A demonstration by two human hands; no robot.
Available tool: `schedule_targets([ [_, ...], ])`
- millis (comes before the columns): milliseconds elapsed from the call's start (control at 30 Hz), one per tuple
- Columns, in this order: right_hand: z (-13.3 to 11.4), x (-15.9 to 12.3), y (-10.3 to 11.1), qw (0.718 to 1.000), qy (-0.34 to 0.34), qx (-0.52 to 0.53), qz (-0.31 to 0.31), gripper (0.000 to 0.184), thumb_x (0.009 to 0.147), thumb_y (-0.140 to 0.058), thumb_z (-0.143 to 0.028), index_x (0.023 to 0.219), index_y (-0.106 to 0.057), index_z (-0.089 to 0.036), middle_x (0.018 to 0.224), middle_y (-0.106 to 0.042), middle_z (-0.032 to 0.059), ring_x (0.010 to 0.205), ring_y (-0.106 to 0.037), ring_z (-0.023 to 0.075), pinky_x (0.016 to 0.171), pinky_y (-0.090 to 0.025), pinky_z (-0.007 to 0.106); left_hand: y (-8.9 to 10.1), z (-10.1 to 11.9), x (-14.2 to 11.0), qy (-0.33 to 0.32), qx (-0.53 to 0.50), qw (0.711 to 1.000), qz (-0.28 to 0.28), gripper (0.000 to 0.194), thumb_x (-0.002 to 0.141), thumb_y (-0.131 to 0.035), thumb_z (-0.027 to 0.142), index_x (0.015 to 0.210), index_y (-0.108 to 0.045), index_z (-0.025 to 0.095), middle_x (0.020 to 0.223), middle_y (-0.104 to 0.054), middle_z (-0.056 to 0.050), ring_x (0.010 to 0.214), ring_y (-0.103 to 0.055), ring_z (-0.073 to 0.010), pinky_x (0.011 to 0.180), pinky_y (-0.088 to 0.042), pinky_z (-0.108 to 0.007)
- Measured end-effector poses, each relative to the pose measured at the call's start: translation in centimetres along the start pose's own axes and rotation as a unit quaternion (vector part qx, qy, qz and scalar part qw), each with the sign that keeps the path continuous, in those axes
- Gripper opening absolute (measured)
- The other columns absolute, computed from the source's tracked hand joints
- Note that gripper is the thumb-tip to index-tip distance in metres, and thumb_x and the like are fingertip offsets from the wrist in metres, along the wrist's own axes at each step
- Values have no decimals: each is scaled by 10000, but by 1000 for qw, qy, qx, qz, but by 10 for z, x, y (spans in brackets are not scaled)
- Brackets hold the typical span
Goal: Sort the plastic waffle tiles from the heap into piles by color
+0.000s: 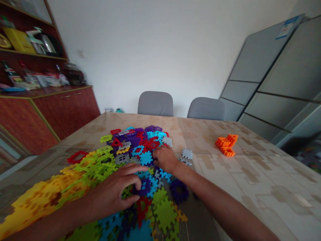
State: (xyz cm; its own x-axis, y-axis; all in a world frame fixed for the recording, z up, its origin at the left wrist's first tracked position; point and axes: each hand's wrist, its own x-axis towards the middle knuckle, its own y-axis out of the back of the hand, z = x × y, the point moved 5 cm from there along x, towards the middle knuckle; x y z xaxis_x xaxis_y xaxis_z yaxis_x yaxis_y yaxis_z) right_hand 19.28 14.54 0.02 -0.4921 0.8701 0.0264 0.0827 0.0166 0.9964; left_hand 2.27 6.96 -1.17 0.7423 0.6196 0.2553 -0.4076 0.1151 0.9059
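A large spread of interlocking plastic building pieces in several colours covers the middle and left of the table. Over its centre hovers my left hand [122,184], thumb and fingers apart and nothing between them, close to a dark blue window-like piece [144,187]. My right hand [164,159] reaches farther into the pile, its fingers bent down among the pieces beside a light blue square piece [145,158]. Whatever those fingertips grip, if anything, is hidden. Near the right wrist lies a grey square piece [187,153]. Yellow pieces [40,197] are heaped under my left forearm.
An orange assembled block shape [226,145] stands on the right of the patterned table [253,180]. Two grey chairs [155,103] are at the far edge, before a white wall. A red-brown cabinet [67,110] with kitchen items is on the left, grey cupboards [250,63] on the right.
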Motion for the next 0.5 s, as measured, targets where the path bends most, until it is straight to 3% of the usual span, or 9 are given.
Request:
schedule_targets([
  [267,6,-36,19,989,111,93,19,121,828,-748,-89,899,-728,-185,936,-753,46,935,-668,191,859,-456,281,5,4,-7,7,-22,1000,-10,186,802,-675,136,900,-596,272,1419,-604,-47,1327,-538,-260,1075,-465,-390],
  [500,-4,-75,11,969,187,164,10,186,810,-762,-62,945,-716,-181,915,-745,28,880,-680,159,773,-478,226,7,5,-3,-5,-39,999,-22,250,770,-670,86,898,-562,271,1263,-649,-24,1218,-597,-221,1013,-470,-292],
])
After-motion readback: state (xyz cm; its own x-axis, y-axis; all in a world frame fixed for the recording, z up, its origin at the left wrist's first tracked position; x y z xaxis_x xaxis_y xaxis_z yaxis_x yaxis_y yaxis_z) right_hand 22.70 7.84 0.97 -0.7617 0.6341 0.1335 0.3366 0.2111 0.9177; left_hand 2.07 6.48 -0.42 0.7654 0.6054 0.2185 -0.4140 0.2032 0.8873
